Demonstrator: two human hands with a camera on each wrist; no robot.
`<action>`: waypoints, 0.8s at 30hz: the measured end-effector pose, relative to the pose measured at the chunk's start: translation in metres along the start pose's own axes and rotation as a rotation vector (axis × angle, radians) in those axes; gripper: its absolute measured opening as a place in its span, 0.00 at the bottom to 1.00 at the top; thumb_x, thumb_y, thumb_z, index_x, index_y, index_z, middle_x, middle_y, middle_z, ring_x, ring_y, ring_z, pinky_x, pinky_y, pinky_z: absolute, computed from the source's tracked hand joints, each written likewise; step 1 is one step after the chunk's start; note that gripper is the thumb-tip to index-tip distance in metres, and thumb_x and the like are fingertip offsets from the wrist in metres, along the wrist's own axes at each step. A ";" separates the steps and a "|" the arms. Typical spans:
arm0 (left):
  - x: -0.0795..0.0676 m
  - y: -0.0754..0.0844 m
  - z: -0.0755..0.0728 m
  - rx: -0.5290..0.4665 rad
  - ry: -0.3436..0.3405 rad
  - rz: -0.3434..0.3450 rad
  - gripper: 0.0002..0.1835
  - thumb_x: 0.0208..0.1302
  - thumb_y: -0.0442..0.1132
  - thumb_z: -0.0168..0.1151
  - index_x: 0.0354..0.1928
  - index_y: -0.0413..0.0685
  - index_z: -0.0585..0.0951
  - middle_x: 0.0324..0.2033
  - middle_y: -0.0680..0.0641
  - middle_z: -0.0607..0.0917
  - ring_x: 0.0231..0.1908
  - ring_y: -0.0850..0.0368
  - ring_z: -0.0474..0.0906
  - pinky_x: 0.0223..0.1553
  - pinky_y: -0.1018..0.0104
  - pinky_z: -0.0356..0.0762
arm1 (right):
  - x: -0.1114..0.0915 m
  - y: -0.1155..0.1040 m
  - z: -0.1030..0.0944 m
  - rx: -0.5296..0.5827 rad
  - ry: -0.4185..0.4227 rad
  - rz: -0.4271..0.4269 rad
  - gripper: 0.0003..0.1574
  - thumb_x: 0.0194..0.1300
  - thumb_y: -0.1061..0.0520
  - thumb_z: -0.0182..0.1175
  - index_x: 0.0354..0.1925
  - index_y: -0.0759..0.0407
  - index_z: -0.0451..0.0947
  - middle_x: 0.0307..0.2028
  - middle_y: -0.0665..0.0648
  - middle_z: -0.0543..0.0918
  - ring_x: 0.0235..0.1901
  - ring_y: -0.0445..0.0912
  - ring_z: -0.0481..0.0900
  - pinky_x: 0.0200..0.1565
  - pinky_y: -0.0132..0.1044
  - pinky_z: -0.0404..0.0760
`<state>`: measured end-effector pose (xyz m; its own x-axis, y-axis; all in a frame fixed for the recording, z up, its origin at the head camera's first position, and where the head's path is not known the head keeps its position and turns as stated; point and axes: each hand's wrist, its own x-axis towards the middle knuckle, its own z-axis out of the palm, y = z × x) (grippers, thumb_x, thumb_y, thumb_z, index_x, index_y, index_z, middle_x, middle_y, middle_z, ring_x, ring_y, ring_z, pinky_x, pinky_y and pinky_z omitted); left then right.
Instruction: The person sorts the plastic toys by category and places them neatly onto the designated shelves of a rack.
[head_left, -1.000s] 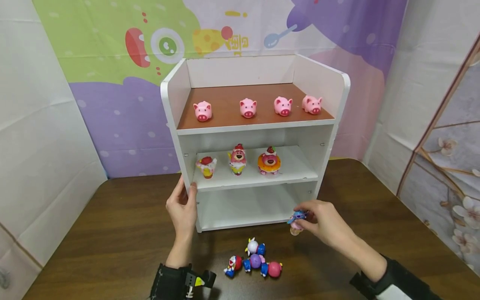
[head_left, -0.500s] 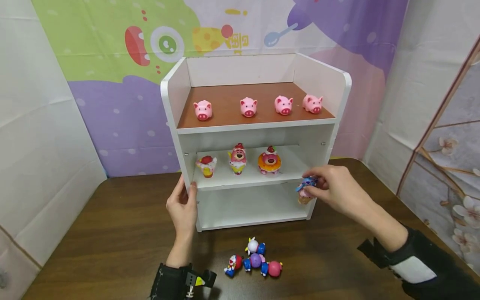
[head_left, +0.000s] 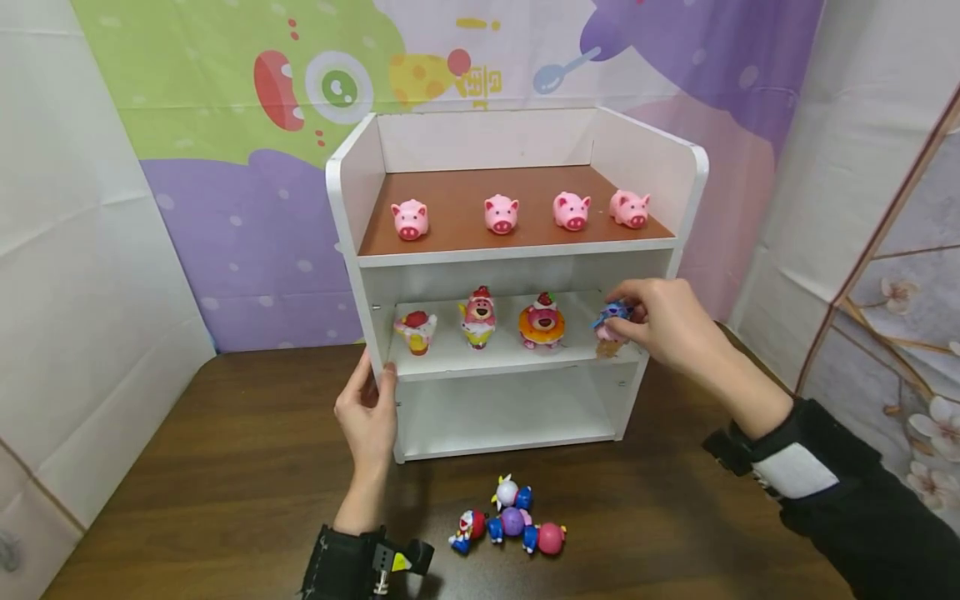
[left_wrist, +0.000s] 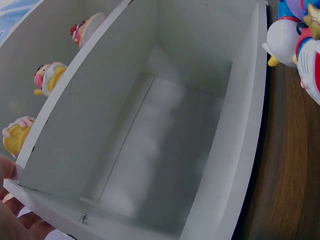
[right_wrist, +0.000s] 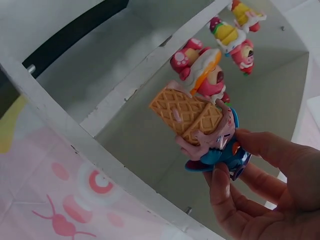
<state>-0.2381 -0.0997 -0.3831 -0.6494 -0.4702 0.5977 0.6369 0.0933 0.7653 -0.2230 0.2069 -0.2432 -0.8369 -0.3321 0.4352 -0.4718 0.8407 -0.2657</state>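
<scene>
My right hand [head_left: 671, 321] pinches a small figurine [right_wrist: 210, 127] between thumb and fingers. The figurine has a blue character in pink ice cream over a waffle cone. It overlaps the right end of the middle shelf [head_left: 506, 354] in the head view. To its left on that shelf stand three figurines: a pink bear in an orange ring [head_left: 542, 323], a pink bear in a cup [head_left: 477, 318] and a red-topped cone figurine [head_left: 416, 332]. My left hand [head_left: 367, 412] grips the left side panel of the white shelf unit [head_left: 360, 275], thumb at its front edge.
Several pink toy pigs [head_left: 501, 215] stand along the brown top shelf [head_left: 465, 187]. In front of the unit, several small blue, purple and red figurines [head_left: 512, 522] lie clustered on the wooden table [head_left: 225, 483]. The bottom compartment [head_left: 502, 417] has a low front edge.
My right hand has risen with the waffle cone figurine from beside the bottom compartment to the right end of the middle shelf. My left hand stays on the side panel.
</scene>
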 end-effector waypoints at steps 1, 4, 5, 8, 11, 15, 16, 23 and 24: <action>0.000 0.000 0.000 0.000 -0.001 0.001 0.20 0.55 0.27 0.54 0.52 0.38 0.74 0.49 0.32 0.76 0.44 0.48 0.74 0.38 0.81 0.75 | 0.003 0.001 0.001 -0.004 0.001 0.000 0.15 0.52 0.58 0.62 0.37 0.68 0.78 0.27 0.63 0.82 0.24 0.48 0.72 0.25 0.42 0.76; 0.000 -0.001 0.000 0.004 -0.003 0.006 0.20 0.55 0.27 0.54 0.52 0.38 0.74 0.49 0.33 0.76 0.45 0.48 0.74 0.38 0.81 0.75 | 0.011 0.002 0.003 -0.019 -0.005 0.009 0.16 0.52 0.59 0.62 0.37 0.70 0.78 0.29 0.66 0.82 0.27 0.50 0.74 0.31 0.47 0.79; 0.000 -0.001 0.000 0.007 -0.003 0.008 0.20 0.55 0.27 0.54 0.53 0.38 0.74 0.49 0.33 0.76 0.45 0.48 0.74 0.38 0.81 0.75 | 0.013 0.002 0.004 -0.022 -0.010 0.015 0.16 0.52 0.59 0.61 0.37 0.70 0.78 0.31 0.67 0.82 0.28 0.51 0.75 0.32 0.49 0.79; 0.000 -0.002 0.000 0.010 -0.001 0.013 0.20 0.55 0.27 0.54 0.52 0.38 0.74 0.49 0.32 0.76 0.45 0.49 0.74 0.39 0.80 0.75 | 0.020 0.004 0.006 -0.031 -0.022 0.031 0.16 0.52 0.59 0.61 0.37 0.71 0.78 0.33 0.68 0.82 0.30 0.52 0.75 0.36 0.51 0.80; 0.001 -0.004 0.000 0.009 -0.001 0.019 0.20 0.55 0.27 0.55 0.52 0.37 0.74 0.49 0.32 0.76 0.45 0.49 0.74 0.40 0.80 0.74 | 0.025 0.005 0.008 -0.038 -0.025 0.036 0.16 0.51 0.59 0.63 0.36 0.71 0.78 0.34 0.69 0.82 0.32 0.54 0.76 0.38 0.52 0.80; 0.001 -0.002 0.000 0.013 -0.007 0.019 0.20 0.55 0.27 0.54 0.52 0.37 0.74 0.49 0.32 0.77 0.44 0.49 0.74 0.39 0.81 0.75 | 0.030 0.006 0.010 -0.049 -0.020 0.056 0.16 0.50 0.60 0.64 0.36 0.71 0.78 0.34 0.69 0.82 0.33 0.54 0.76 0.40 0.52 0.79; 0.001 -0.001 0.000 0.014 -0.009 0.018 0.20 0.55 0.27 0.54 0.52 0.37 0.74 0.48 0.32 0.77 0.44 0.49 0.74 0.38 0.81 0.75 | 0.031 0.007 0.010 -0.051 -0.019 0.061 0.16 0.50 0.60 0.64 0.36 0.71 0.78 0.35 0.69 0.82 0.33 0.54 0.76 0.40 0.52 0.79; -0.001 0.017 0.001 0.002 -0.022 0.002 0.20 0.54 0.24 0.53 0.51 0.29 0.72 0.48 0.27 0.75 0.44 0.43 0.73 0.37 0.82 0.74 | 0.034 0.010 0.014 -0.070 -0.017 0.074 0.15 0.49 0.62 0.64 0.36 0.72 0.78 0.35 0.69 0.82 0.35 0.56 0.76 0.41 0.53 0.79; -0.001 0.019 0.001 0.002 -0.021 0.001 0.20 0.54 0.24 0.53 0.51 0.29 0.72 0.47 0.27 0.75 0.44 0.42 0.73 0.37 0.82 0.74 | 0.035 0.010 0.014 -0.073 -0.018 0.077 0.15 0.49 0.62 0.64 0.36 0.71 0.78 0.35 0.69 0.82 0.35 0.56 0.76 0.41 0.53 0.79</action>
<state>-0.2265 -0.0964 -0.3689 -0.6572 -0.4514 0.6036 0.6368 0.0959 0.7650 -0.2607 0.1975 -0.2432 -0.8753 -0.2722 0.3997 -0.3846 0.8929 -0.2340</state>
